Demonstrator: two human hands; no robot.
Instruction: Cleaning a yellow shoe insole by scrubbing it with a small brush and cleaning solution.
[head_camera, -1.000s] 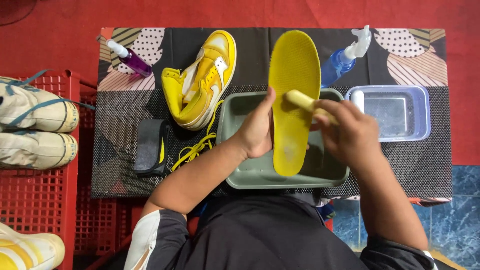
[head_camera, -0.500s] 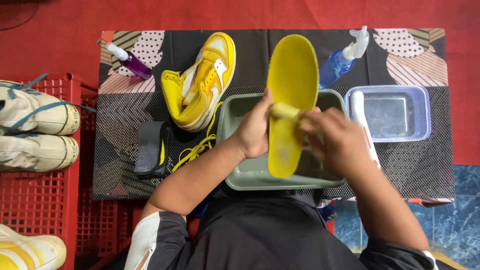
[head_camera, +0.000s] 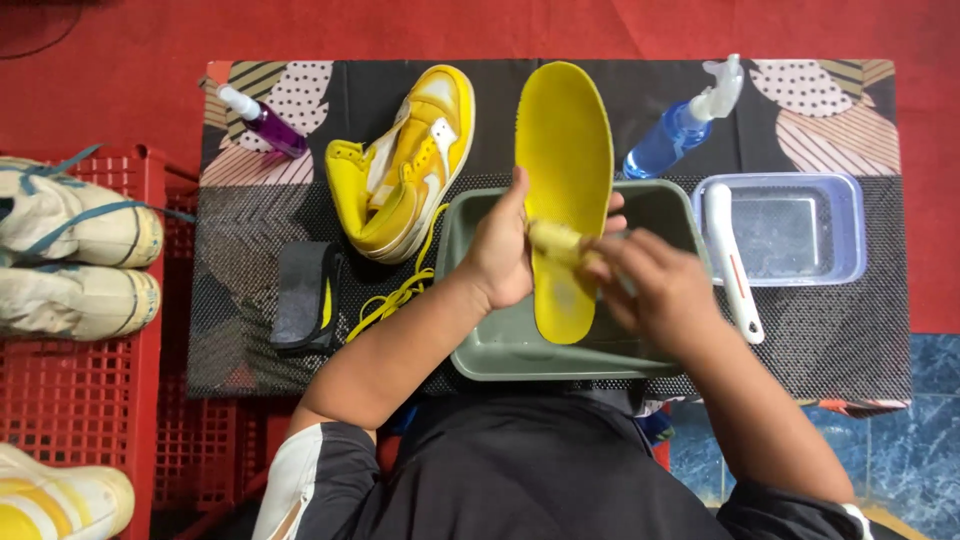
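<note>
So the step in hand looks like scrubbing the long yellow foam insole (head_camera: 563, 170). The left hand (head_camera: 500, 250) has its fingers wrapped round the insole's left edge about halfway down, thumb on the near face, holding it tilted over the grey-green plastic wash basin (head_camera: 480, 345), heel end dipping inside the basin, toe end sticking out past the fingertips toward the far side of the mat. The right hand (head_camera: 655, 290) has its fingers curled tight around a small pale brush (head_camera: 557, 240), head pressed on the insole face right beside the left thumb.

Just past the left knuckles, further left, lies the yellow and white high-top sneaker (head_camera: 405, 165) on its side, yellow laces (head_camera: 400, 295) trailing toward the wrist. Right of the right-hand fingers sits a clear rectangular plastic tub (head_camera: 790, 225) with a white long-handled brush (head_camera: 730, 255) resting across its edge, and a blue spray bottle (head_camera: 675, 130) beyond that. A purple spray bottle (head_camera: 260, 120) and a black folded cloth (head_camera: 305, 295) are well off to the left.

My guess is the next stroke needs firm pressure plus a steady left grip so the foam doesn't flex away, maybe sliding the grip to reach the toe end
</note>
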